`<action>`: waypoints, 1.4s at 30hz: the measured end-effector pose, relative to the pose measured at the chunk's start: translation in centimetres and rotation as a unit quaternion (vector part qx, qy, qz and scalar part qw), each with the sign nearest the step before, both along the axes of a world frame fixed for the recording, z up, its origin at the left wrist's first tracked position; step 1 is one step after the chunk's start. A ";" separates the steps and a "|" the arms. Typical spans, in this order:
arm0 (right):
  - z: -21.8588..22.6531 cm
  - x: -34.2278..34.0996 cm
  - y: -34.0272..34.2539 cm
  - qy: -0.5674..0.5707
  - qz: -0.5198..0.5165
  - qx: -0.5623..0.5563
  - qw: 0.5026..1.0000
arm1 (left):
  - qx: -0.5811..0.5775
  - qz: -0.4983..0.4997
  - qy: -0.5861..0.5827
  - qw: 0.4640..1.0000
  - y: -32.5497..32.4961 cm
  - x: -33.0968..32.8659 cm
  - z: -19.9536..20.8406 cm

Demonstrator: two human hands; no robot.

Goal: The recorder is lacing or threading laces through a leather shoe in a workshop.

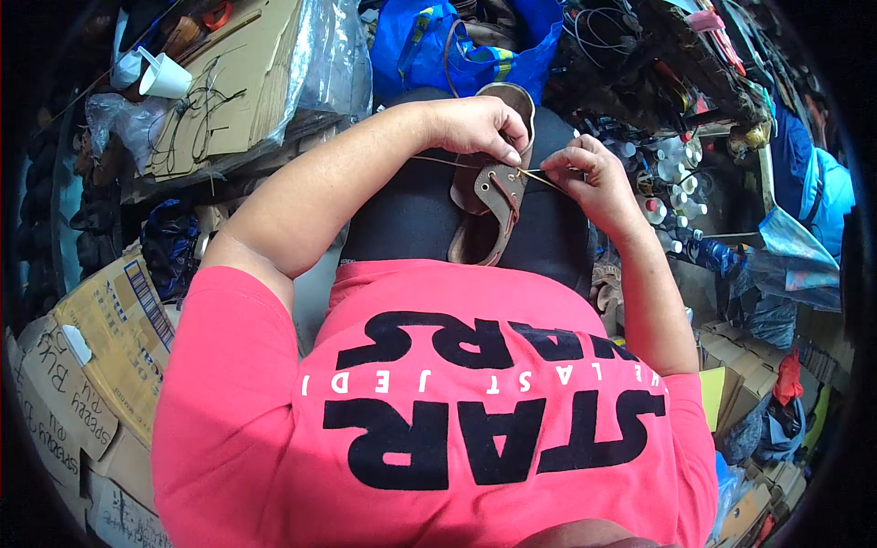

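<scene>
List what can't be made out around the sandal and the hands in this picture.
- Head view: the sandal's toe end, covered by the left hand.
- Head view: the thread is too thin to see whether a needle leads it; the right hand's pinched fingertips hide its end.
- Head view: the sandal's underside, resting on the lap.

Both forearms reach forward over lap, elbows bent. Left hand (475, 126) curled palm-down, fingers gripping, thumb pressed down. Right hand (589, 173) just beside it, thumb and forefinger pinched together, wrist bent inward.
</scene>
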State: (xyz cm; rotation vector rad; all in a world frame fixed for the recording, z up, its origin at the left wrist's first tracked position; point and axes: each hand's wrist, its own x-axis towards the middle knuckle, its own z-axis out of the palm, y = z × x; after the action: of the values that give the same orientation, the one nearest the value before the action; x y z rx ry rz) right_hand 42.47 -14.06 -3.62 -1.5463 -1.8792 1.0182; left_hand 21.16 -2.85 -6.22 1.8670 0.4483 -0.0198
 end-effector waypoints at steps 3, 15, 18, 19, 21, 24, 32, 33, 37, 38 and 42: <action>-0.4 -0.5 -0.1 -0.009 0.003 0.023 1.000 | 0.007 0.010 -0.026 1.000 -0.1 -0.3 -0.6; -1.0 -1.9 -2.3 -0.096 0.010 0.219 0.971 | -0.033 0.008 0.012 0.999 0.1 -0.5 0.2; -0.8 -1.9 -2.4 -0.116 0.023 0.225 0.967 | -0.021 -0.017 0.010 1.000 0.3 -0.4 0.3; -0.8 -1.9 -2.4 -0.122 0.029 0.221 0.967 | -0.015 -0.030 0.011 0.999 0.3 -0.3 0.3; -0.8 -1.9 -2.3 -0.129 0.035 0.217 0.967 | -0.025 -0.026 0.018 0.999 0.2 -0.3 0.4; -0.7 -2.0 -2.3 -0.137 0.039 0.224 0.964 | -0.022 -0.027 0.028 0.999 0.2 -0.3 0.6; -1.2 -1.9 -2.1 -0.133 0.046 0.260 0.955 | -0.017 -0.021 0.016 1.000 0.0 -0.3 0.4; -1.0 -2.0 -2.1 -0.133 0.047 0.260 0.955 | -0.008 -0.022 0.017 1.000 0.0 -0.3 0.3; 0.6 -2.5 -1.8 -0.180 0.086 0.227 0.953 | 0.048 -0.039 0.028 0.998 0.0 -0.3 0.6; 1.0 -2.6 -1.7 -0.198 0.101 0.216 0.951 | 0.048 -0.039 0.027 0.998 0.1 -0.2 0.9; 2.9 -3.4 -0.8 -0.254 0.136 0.180 0.940 | 0.109 -0.062 0.057 0.990 -0.1 -0.2 1.4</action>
State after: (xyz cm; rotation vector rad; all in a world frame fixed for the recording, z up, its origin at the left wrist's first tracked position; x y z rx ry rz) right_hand 39.08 -14.86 -0.72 -1.4404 -2.5178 0.3427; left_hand 20.96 -2.93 -4.87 2.1147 0.4255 -0.1692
